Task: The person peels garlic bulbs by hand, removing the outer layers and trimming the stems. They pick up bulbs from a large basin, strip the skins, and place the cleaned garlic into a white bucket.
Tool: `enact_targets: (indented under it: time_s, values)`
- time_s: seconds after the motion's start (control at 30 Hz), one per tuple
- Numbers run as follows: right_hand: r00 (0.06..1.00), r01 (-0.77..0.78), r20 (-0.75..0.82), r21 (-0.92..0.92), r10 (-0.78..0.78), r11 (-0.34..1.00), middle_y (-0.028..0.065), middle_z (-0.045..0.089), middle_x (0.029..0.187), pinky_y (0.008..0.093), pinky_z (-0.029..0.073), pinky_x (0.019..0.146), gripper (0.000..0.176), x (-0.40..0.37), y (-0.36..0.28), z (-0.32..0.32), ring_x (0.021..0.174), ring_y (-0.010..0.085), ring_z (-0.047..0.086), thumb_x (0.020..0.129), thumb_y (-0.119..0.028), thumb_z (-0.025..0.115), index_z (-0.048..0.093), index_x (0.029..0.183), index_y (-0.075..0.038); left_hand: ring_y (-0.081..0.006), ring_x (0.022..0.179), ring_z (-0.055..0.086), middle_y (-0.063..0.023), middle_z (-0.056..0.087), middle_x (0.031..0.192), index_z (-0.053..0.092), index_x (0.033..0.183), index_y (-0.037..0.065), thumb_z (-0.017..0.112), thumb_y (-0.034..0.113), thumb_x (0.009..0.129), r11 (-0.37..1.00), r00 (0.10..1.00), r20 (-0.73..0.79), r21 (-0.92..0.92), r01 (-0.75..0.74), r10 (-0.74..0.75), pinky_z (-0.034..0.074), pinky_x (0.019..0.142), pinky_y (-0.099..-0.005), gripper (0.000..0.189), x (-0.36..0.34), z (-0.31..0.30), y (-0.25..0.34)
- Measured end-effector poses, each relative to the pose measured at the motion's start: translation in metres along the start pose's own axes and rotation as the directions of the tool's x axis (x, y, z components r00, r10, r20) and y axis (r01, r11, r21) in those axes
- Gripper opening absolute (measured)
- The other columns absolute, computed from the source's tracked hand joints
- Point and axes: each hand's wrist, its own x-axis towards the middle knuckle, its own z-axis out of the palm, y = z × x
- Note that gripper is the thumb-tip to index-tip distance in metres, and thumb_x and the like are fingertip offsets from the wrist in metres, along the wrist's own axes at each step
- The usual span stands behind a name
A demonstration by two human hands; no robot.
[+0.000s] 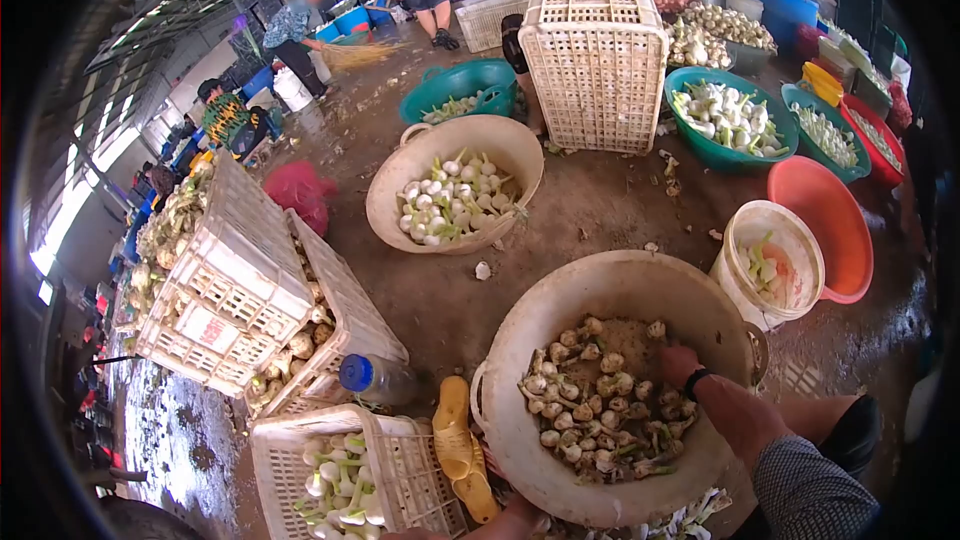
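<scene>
Inside a large, dirty white basin (590,280) my right hand (682,366), with a dark band at the wrist, is at the right side. Its fingers look curled in, and what they hold, if anything, is hidden. Beside it lies a heap of untrimmed garlic bulbs (605,420) with soil and roots on them. My left hand (520,520) shows only in part at the bottom edge, between the basin and a crate (420,470) of peeled white garlic (340,485). Its fingers cannot be made out.
Yellow sandals (455,440) and a blue-capped bottle (375,377) stand left of the basin. Stacked garlic crates (250,270) rise beyond. A white bucket (770,260) and an orange basin (830,230) stand right. Ahead are a beige basin (455,185), a tall crate (592,70) and several people.
</scene>
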Motion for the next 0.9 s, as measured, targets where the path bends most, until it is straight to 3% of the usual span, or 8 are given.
enact_targets:
  time_s: [0.23, 0.3, 0.37, 0.43, 0.57, 0.77, 0.83, 0.9]
  values:
    - [0.998, 0.062, 0.01, 0.183, -0.065, 0.981, 0.0202, 0.065, 0.091, 0.0492, 0.051, 0.076, 0.024, -0.032, 0.003, 0.002, 0.085, 0.0395, 0.063, 0.081, -0.025, 0.06, 0.068, 0.087, -0.003, -0.028, 0.101, 0.061, -0.02, 0.06, 0.113, 0.052, 0.122, -0.006, 0.065, 0.029, 0.09, 0.996, 0.996, -0.015, 0.033, 0.083, -0.083, 0.052, 0.079, -0.0366, 0.049, 0.002, 0.006, -0.012]
    - [0.95, 0.29, -0.2, 0.286, -0.239, 0.913, 0.0222, 0.063, 0.079, 0.0493, 0.049, 0.072, 0.029, -0.04, 0.005, 0.024, 0.082, 0.0411, 0.061, 0.082, -0.03, 0.065, 0.064, 0.086, -0.001, -0.0269, 0.102, 0.062, -0.018, 0.062, 0.112, 0.052, 0.122, -0.005, 0.062, 0.028, 0.091, 0.908, 0.984, -0.117, 0.383, 0.169, -0.133, 0.051, 0.082, -0.0346, 0.045, 0.0, 0.01, -0.015]
    - [0.938, 0.325, -0.174, 0.14, -0.3, 0.935, 0.0146, 0.067, 0.082, 0.0449, 0.053, 0.072, 0.03, -0.052, 0.001, 0.021, 0.076, 0.0336, 0.065, 0.078, -0.032, 0.068, 0.072, 0.094, -0.007, -0.025, 0.097, 0.064, -0.0152, 0.064, 0.11, 0.055, 0.119, -0.004, 0.06, 0.024, 0.093, 0.982, 0.992, -0.041, 0.145, 0.122, -0.117, 0.052, 0.08, -0.0337, 0.038, 0.004, 0.02, -0.023]
    - [0.99, 0.136, -0.06, 0.634, -0.127, 0.761, 0.0135, 0.068, 0.088, 0.0391, 0.054, 0.07, 0.025, -0.103, -0.051, -0.067, 0.072, 0.0266, 0.066, 0.081, -0.025, 0.068, 0.072, 0.095, -0.006, -0.0221, 0.091, 0.065, -0.013, 0.066, 0.108, 0.059, 0.115, -0.003, 0.059, 0.02, 0.094, 0.917, 0.946, -0.199, 0.26, 0.302, -0.255, 0.053, 0.078, -0.032, 0.031, 0.004, 0.019, -0.033]
    - [0.967, -0.117, 0.202, 0.893, -0.154, 0.434, 0.0107, 0.067, 0.082, 0.0324, 0.051, 0.065, 0.039, -0.148, -0.091, -0.132, 0.072, 0.0168, 0.064, 0.087, -0.026, 0.063, 0.062, 0.114, 0.003, -0.0182, 0.087, 0.065, -0.0099, 0.067, 0.104, 0.06, 0.116, -0.001, 0.061, 0.012, 0.093, 0.895, 0.956, -0.117, 0.337, 0.292, -0.267, 0.052, 0.076, -0.0291, 0.027, 0.002, 0.03, -0.05]
    - [0.944, -0.093, 0.142, 0.981, -0.298, 0.173, 0.008, 0.066, 0.085, 0.0279, 0.051, 0.063, 0.035, -0.197, -0.125, -0.197, 0.071, 0.0138, 0.063, 0.092, -0.019, 0.057, 0.06, 0.118, 0.004, -0.0188, 0.095, 0.061, -0.0135, 0.059, 0.118, 0.048, 0.129, -0.005, 0.067, 0.008, 0.086, 0.782, 0.945, -0.07, 0.543, 0.304, -0.319, 0.05, 0.079, -0.0321, 0.049, 0.004, 0.023, -0.097]
    - [0.901, -0.305, 0.239, 0.942, -0.363, -0.139, 0.0094, 0.066, 0.09, 0.0293, 0.052, 0.064, 0.034, -0.218, -0.129, -0.211, 0.072, 0.0155, 0.064, 0.094, -0.016, 0.053, 0.058, 0.121, 0.004, -0.0197, 0.096, 0.06, -0.0127, 0.06, 0.117, 0.048, 0.13, -0.005, 0.067, 0.007, 0.086, 0.887, 0.954, -0.024, 0.364, 0.286, -0.298, 0.051, 0.078, -0.0324, 0.049, 0.001, 0.03, -0.107]
    - [0.872, -0.3, 0.204, 0.941, -0.445, -0.156, 0.0117, 0.065, 0.091, 0.0315, 0.052, 0.063, 0.03, -0.236, -0.128, -0.218, 0.07, 0.0186, 0.065, 0.095, -0.013, 0.052, 0.057, 0.119, 0.003, -0.0208, 0.097, 0.061, -0.0135, 0.061, 0.118, 0.047, 0.132, -0.005, 0.067, 0.008, 0.086, 0.897, 0.941, 0.022, 0.31, 0.315, -0.338, 0.051, 0.077, -0.0328, 0.052, -0.001, 0.029, -0.112]
